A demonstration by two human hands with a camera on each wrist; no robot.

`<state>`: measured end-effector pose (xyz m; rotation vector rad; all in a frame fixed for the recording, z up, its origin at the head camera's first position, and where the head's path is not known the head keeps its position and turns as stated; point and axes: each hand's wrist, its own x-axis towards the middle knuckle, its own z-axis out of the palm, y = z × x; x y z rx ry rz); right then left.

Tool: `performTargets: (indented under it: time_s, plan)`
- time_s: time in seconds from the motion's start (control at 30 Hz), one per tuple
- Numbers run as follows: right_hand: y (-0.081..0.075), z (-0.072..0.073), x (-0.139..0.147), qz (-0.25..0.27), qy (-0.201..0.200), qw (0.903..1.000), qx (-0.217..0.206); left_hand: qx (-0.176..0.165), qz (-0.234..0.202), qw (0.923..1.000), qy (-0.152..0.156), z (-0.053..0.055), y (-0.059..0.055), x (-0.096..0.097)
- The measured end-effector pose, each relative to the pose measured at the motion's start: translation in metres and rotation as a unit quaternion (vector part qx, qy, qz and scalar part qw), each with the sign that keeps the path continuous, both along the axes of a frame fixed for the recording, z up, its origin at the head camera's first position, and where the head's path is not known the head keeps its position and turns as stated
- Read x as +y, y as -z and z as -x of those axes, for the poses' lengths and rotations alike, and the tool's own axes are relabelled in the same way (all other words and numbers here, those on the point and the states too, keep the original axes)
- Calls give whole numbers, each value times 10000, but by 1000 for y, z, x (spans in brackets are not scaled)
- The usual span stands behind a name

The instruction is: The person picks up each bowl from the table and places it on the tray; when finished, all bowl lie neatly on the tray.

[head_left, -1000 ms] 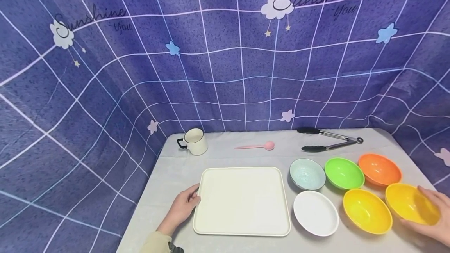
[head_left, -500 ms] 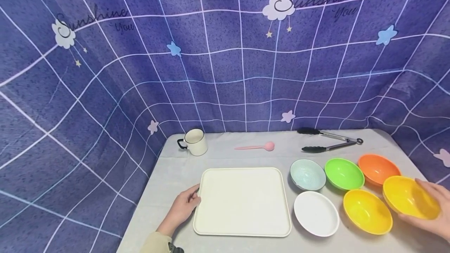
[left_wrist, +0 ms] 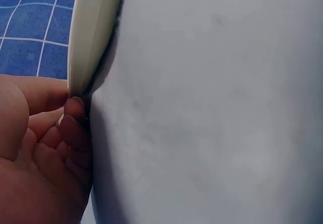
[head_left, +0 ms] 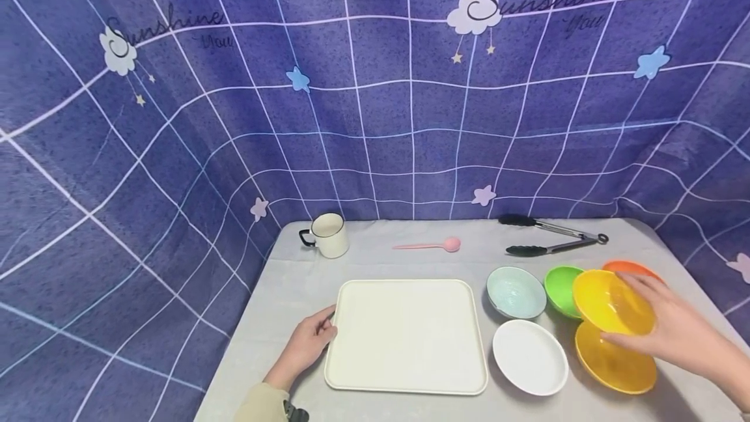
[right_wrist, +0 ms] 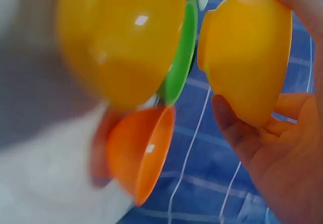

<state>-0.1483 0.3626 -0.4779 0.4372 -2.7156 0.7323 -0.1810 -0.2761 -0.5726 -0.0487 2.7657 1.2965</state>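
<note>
In the head view, the left hand (head_left: pixel 305 347) grips the left edge of a cream rectangular tray (head_left: pixel 404 337), which lies flat on the pale cloth (head_left: pixel 275 292); at the right, the right hand (head_left: pixel 674 318) holds a yellow bowl (head_left: pixel 609 301) between its spread thumb and fingers, tilted and raised above a second yellow bowl (head_left: pixel 615 366); the raised one hides part of the green bowl (head_left: pixel 559 292), while the orange bowl (head_left: pixel 633 270) lies partly behind the hand; nearer the tray are a pale blue bowl (head_left: pixel 516 292) on the far side and a white bowl (head_left: pixel 530 357) on the near side; along the far edge stand a cream mug (head_left: pixel 330 236) with a black handle at left, a pink spoon (head_left: pixel 436 245) mid-way, and black-gripped tongs (head_left: pixel 562 246) with their arms apart at right; in the left wrist view, the left hand pinches the tray's rim, some fingertips tucked low against its edge; in the right wrist view, the right hand's grip runs from the held bowl's rim to its outer wall, with a gap between it and the second yellow bowl.
</note>
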Motion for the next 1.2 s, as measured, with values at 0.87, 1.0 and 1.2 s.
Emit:
performTargets:
  time_s: [0.87,1.0,1.2]
  plan:
    - [-11,77,-191,-351,-1756,9831,-394,125,103,9998,64,-1,-2,-2]
    - [-6,88,-221,-287,-2000,9776,-596,74,99,9999,84,0,-1,-3]
    - [5,103,-267,-280,-2282,9704,-733,62,83,9999,122,-1,0,-4]
